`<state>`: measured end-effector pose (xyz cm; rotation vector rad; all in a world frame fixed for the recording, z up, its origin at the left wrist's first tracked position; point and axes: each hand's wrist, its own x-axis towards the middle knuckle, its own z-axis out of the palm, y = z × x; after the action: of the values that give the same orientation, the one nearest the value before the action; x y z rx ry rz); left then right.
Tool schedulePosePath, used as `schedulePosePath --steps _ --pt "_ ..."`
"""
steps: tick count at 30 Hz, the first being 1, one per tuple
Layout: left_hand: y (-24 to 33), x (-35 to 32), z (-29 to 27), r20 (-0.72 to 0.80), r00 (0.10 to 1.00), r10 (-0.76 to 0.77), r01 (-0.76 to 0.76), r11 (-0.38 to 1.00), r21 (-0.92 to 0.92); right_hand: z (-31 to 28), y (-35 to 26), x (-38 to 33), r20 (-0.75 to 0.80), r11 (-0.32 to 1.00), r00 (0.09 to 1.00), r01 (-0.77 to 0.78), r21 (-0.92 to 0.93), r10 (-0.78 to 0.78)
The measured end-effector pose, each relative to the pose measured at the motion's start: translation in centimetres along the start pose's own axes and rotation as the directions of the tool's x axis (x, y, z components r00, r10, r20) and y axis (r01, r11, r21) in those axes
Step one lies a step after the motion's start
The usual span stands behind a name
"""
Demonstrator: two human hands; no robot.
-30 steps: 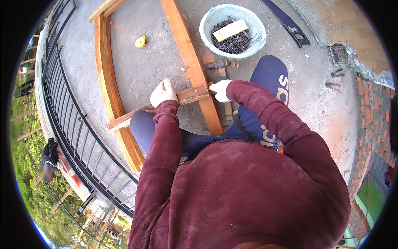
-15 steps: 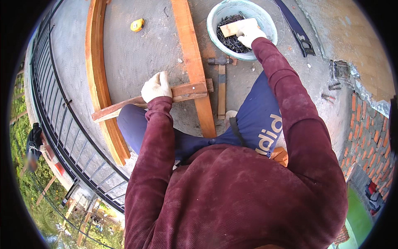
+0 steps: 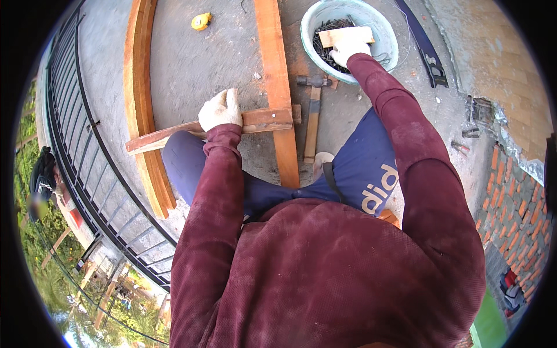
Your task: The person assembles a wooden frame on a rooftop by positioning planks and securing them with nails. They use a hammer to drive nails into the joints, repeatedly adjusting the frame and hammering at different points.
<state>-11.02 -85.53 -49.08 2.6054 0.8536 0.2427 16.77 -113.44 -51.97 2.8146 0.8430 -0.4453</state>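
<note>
My left hand [image 3: 220, 110], in a white glove, is closed in a fist at the wooden crosspiece [image 3: 261, 119]; whatever it holds is hidden. The crosspiece lies over a curved wooden beam [image 3: 138, 98] and a flat plank [image 3: 271, 64], with a nail head showing near the plank. My right hand [image 3: 350, 52], also gloved, reaches into a pale bucket [image 3: 390, 43] of dark nails [image 3: 322, 42]. Its fingers bend down among the nails, against a short wood block [image 3: 346, 36] lying there; what they pinch cannot be made out. A hammer [image 3: 314, 110] lies below the bucket.
A yellow tape measure [image 3: 201, 21] lies on the concrete between beam and plank. Beyond the bucket, a handsaw [image 3: 426, 52] rests on the floor, with pliers [image 3: 460, 147] nearer me. Black railing [image 3: 96, 145] runs along the left, and a brick wall [image 3: 510, 214] stands at right.
The wood block in the bucket has turned nearly level, and my right hand has shifted slightly inside the bucket. My left fist stays at the crosspiece. The whole view has shifted slightly.
</note>
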Motion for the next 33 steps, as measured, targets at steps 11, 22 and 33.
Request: schedulePosePath --steps 11,22,33 --pt "0.8 -0.1 -1.2 0.031 0.999 -0.007 0.009 0.999 -0.045 -6.6 2.6 -4.3 -0.166 0.858 0.963 -0.101 0.503 0.211" --pt "7.2 -2.9 -3.3 0.275 0.889 0.367 0.110 0.412 -0.905 -2.7 -14.6 -18.0 -0.007 -0.821 0.949 -0.270 0.503 -0.316" --pt "3.3 -5.7 -1.9 0.273 0.911 0.310 -0.046 0.732 -0.680 6.9 -13.4 -14.1 0.484 0.461 0.731 -0.681 0.569 0.481"
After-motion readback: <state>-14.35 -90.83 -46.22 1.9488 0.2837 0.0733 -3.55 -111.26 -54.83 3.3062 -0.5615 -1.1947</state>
